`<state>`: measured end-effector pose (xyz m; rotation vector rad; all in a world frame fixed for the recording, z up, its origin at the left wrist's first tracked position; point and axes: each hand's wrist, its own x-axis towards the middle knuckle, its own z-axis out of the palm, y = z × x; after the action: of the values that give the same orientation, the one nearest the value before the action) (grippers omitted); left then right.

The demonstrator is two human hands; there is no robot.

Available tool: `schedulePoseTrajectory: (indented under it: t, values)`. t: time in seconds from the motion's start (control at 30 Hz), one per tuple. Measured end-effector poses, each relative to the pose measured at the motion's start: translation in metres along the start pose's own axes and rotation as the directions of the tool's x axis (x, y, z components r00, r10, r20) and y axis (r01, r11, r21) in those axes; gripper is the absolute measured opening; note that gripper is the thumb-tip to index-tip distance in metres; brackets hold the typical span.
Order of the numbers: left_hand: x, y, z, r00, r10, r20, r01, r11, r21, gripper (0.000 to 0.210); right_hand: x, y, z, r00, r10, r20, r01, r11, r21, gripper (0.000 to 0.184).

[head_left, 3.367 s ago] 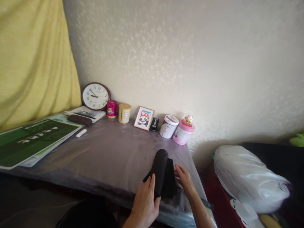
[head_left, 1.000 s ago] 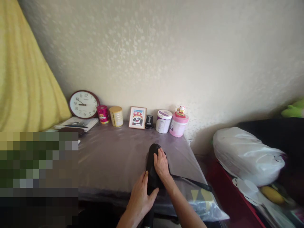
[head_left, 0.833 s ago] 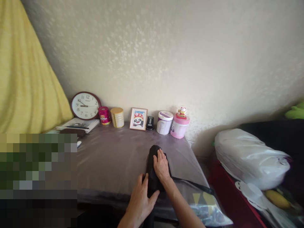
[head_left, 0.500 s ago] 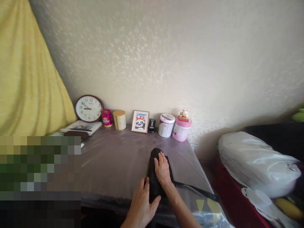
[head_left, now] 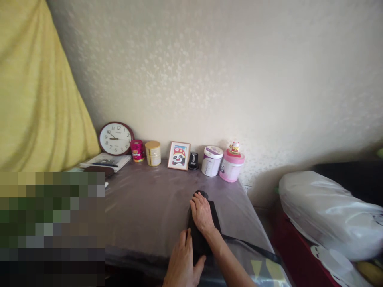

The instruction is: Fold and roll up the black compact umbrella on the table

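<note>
A black fabric bundle (head_left: 199, 241), long and narrow, lies on the table near its front edge, and a black strap (head_left: 253, 245) trails from it to the right. My left hand (head_left: 184, 255) grips its near left side, fingers along the edge and thumb across the near end. Flat on top of the far half rests my right hand (head_left: 202, 213), its fingers stretched out and lying over the upper left side. Both palms hide part of the bundle, and what it is exactly I cannot make out.
Along the wall stand a clock (head_left: 116, 138), a pink tin (head_left: 137, 150), a yellow-lidded can (head_left: 153, 154), a panda picture frame (head_left: 178, 156), a white tub (head_left: 212, 161) and a pink-lidded tub (head_left: 231, 167). A white plastic bag (head_left: 326, 211) sits right of the table (head_left: 143, 215).
My right hand has slid left across the top of the bundle, its fingers now over the upper left side. My left hand keeps its hold. The view has shifted slightly.
</note>
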<state>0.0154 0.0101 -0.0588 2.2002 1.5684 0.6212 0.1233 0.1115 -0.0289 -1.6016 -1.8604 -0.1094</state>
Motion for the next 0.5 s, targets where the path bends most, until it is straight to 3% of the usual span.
schedulePoseTrajectory:
  t: [0.2, 0.37, 0.5]
  values:
    - [0.000, -0.013, 0.020, 0.998, 0.032, -0.061, -0.034, 0.999, -0.036, 0.067, 0.005, -0.011, -0.006, 0.990, 0.001, 0.144, 0.006, 0.999, -0.049, 0.029]
    - [-0.001, -0.004, -0.003, 0.997, 0.069, -0.041, -0.075, 0.981, -0.179, 0.087, 0.007, -0.014, -0.008, 0.979, -0.006, 0.205, 0.016, 0.999, -0.047, 0.028]
    - [0.000, 0.001, -0.016, 0.990, 0.142, 0.007, -0.139, 0.975, -0.172, 0.081, 0.008, -0.011, -0.005, 0.978, 0.013, 0.206, -0.011, 1.000, -0.012, 0.027]
